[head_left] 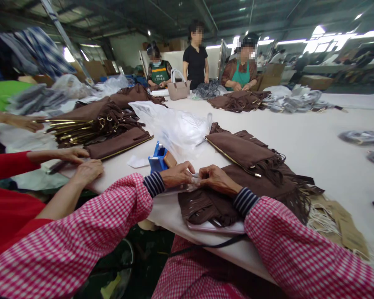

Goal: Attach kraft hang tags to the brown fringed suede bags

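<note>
At the near edge of the table: your left hand (177,174) and right hand (216,179) met fingertip to fingertip over a brown fringed bag (212,203) lying flat just inside the table (314,137) edge.
Fingers: both hands were pinched narrow on a small clear piece, probably film or tape, held between them; exactly what it was, I could not tell.
Bag position: it lay under your wrists, its fringe trailing toward your right, with a pink flat thing (218,227) poking out beneath it at the edge.
Done so far, by my reading: the bag you had was laid out but not yet in a clear bag; two more brown bags (246,151) were stacked just beyond it, looking unwrapped.
Left to do: likely plenty, since a heap of brown bags with gold bars (93,124) sat toward the left edge and another pile (239,100) lay at the far edge.
Supplies: a blue tape dispenser (158,158) stood just beside your left hand, with loose clear plastic bags (174,126) behind it.
Neighbour: a person in red sleeves had both hands (77,164) on the left edge, close to your left elbow.
Open room: bare tabletop stretched to your right and ahead; the left side was crowded.
Edge risk: the bag overhung close to the near edge.
</note>
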Available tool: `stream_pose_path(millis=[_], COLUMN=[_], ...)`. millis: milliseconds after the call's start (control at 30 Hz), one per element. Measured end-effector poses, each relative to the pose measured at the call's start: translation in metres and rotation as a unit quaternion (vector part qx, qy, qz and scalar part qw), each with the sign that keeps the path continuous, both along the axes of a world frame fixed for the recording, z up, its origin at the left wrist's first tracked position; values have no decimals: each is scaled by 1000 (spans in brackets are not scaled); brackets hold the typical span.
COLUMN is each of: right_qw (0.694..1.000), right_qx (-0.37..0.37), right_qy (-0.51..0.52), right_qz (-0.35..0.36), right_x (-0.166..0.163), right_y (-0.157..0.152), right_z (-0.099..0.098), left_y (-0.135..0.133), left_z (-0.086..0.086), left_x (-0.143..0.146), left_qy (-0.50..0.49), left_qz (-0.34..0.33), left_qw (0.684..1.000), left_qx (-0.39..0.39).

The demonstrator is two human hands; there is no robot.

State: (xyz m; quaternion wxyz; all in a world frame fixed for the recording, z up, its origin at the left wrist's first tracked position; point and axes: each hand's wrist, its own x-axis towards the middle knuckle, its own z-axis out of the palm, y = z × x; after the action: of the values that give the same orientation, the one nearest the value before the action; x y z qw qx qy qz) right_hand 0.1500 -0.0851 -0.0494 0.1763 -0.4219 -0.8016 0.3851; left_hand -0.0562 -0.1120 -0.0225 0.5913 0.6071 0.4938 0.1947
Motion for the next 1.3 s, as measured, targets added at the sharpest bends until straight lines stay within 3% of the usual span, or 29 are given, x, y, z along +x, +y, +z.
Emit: stream_pose_path(millis=[100, 200, 333, 467, 567, 833, 1067, 1167, 1300], right_qw=[1000, 1000, 994, 981, 980, 979, 975, 979, 988], right_qx=[-6, 3, 43, 133, 80, -93, -33, -40, 17], right_qy=[1, -17, -96, -112, -96, -13, -13, -31, -30], right_qz=[2, -5, 17, 89, 157, 179, 220, 195, 148], right_x=[1, 2, -3, -22, -39, -41, -46, -48, -46], right_y=[-1, -2, 0, 4, 8, 21, 28, 28, 20], right_z=[-1, 2, 14, 24, 21, 1, 4, 2, -1], left_y=[-3, -11, -27, -38, -43, -52, -42, -43, -49], left_z=[8, 12, 7, -6, -15, -21, -20, -21, -29], left_x=[-19, -31, -37, -39, -43, -64, -68, -64, -63], left_qy=[87, 214, 273, 271, 263, 263, 202, 240, 294], left_qz=[-42, -95, -78, -34, -21, 32, 25, 7, -25], left_qw=[995, 968, 945, 938, 930, 926, 955, 935, 886], left_qx=[23, 89, 161, 211, 256, 270, 213, 261, 357])
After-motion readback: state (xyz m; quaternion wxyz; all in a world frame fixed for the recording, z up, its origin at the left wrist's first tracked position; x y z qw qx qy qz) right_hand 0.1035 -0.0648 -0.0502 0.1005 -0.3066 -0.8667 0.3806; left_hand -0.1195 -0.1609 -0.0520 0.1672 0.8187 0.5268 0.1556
